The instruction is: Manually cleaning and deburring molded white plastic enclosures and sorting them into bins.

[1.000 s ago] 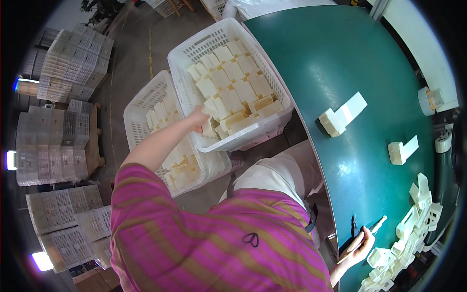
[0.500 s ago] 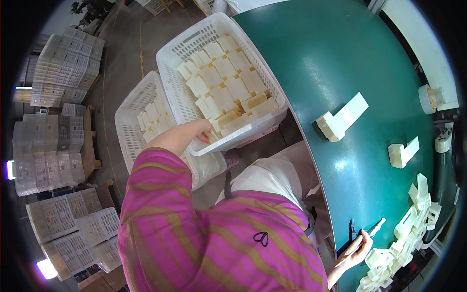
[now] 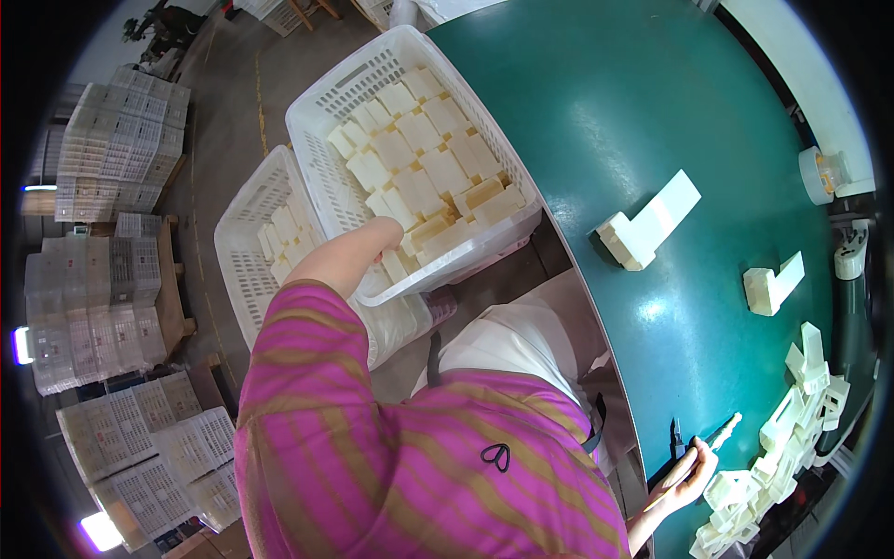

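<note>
My left hand point(image 3: 384, 235) reaches down over the near left side of a white plastic basket point(image 3: 328, 98) packed with rows of cream plastic parts point(image 3: 399, 149). Its fingers bend down among the parts and are mostly hidden, so a grip cannot be made out. On the green table, my right hand point(image 3: 687, 473) is closed around a slim tool point(image 3: 724, 431) with a knobbly cream end. A small black tool point(image 3: 677, 440) lies just beside that hand. Two cream parts with flat arms, a larger one point(image 3: 649, 224) and a smaller one point(image 3: 775, 283), rest farther up the table.
Several loose cream parts point(image 3: 778, 447) are heaped along the table's right edge. A second white basket point(image 3: 244, 219) of parts stands left of the first. A roll of tape point(image 3: 819, 175) sits at the far right. Wrapped stacks of crates point(image 3: 126, 140) stand on the floor at left.
My left hand has shifted slightly up and left over the basket, and its fingers now show less. My right hand keeps its hold on the tool. The view has shifted a little.
</note>
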A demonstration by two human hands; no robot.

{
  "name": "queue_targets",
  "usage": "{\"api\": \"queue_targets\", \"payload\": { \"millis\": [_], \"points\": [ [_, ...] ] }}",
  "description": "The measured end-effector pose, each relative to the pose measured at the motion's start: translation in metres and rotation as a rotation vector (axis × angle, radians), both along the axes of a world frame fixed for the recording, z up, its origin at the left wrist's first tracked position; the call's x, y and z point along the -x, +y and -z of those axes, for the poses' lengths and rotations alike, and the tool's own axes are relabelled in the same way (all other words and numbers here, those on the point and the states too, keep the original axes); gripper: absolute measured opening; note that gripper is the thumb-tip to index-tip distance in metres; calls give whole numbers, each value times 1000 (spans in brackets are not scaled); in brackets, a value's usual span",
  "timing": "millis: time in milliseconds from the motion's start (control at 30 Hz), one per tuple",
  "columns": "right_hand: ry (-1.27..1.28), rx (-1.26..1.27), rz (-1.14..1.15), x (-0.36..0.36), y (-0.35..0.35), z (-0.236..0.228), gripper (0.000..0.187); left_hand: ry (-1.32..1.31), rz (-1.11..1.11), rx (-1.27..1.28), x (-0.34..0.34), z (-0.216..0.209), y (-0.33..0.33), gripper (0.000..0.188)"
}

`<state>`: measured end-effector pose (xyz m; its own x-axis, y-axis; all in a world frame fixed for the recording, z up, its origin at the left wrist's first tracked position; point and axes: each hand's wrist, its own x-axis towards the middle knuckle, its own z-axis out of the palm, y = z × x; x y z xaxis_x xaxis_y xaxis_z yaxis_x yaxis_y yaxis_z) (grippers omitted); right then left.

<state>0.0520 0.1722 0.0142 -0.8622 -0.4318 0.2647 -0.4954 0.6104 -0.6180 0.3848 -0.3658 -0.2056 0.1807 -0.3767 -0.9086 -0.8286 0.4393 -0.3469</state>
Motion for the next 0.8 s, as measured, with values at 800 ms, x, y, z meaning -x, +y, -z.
{"api": "queue_targets", "payload": {
  "millis": [800],
  "points": [
    [18, -76, 66, -6, -21, -16, 8, 1870, -149, 495, 143, -295, 55, 26]
  ]
}}
